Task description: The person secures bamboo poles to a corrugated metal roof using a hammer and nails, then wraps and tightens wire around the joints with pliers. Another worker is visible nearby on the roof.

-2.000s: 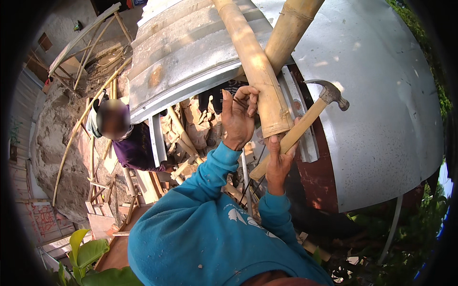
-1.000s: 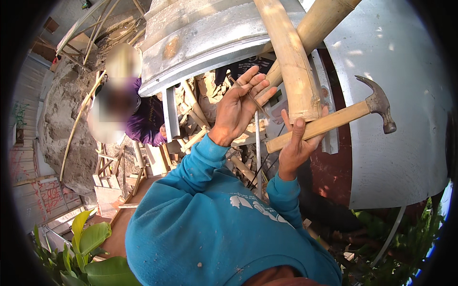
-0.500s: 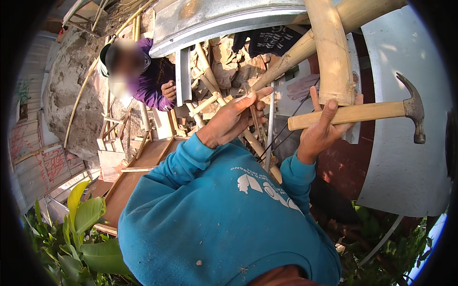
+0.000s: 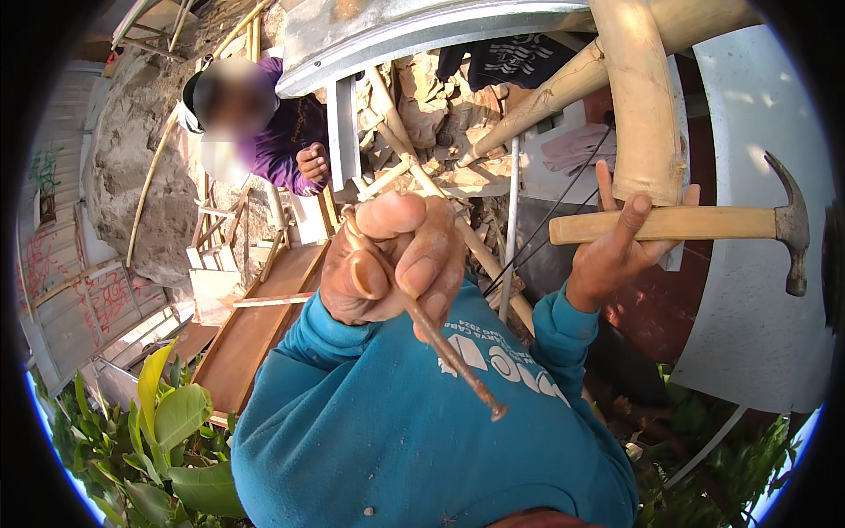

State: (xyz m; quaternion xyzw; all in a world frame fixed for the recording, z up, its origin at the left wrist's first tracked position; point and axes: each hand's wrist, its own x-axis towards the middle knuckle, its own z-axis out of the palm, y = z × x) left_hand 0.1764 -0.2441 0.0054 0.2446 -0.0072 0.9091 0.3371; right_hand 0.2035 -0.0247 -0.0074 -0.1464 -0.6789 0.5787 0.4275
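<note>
Close to the camera, my left hand (image 4: 387, 260) is closed in a pinch around a long rusty nail (image 4: 453, 361). The nail's flat head points down and right, over my blue sweatshirt. To the right, my right hand (image 4: 620, 251) holds a claw hammer (image 4: 673, 225) by its wooden handle, with the thumb across the front. The steel head is at the far right. Just above the handle is the cut end of a thick bamboo pole (image 4: 645, 114). Some fingers of my right hand go behind this pole, so their grip is partly hidden.
Another bamboo pole (image 4: 546, 106) crosses behind the first. A metal-edged sheet (image 4: 370, 53) spans the top. At upper left a co-worker in a purple sleeve (image 4: 286, 145) stands near rocks. Grey sheeting (image 4: 757, 308) lies right; leafy plants (image 4: 167, 440) grow lower left.
My left hand has come nearer the camera and down, turning so that the nail shows plainly. The right hand, hammer and bamboo appear shifted slightly right as the view moved.
</note>
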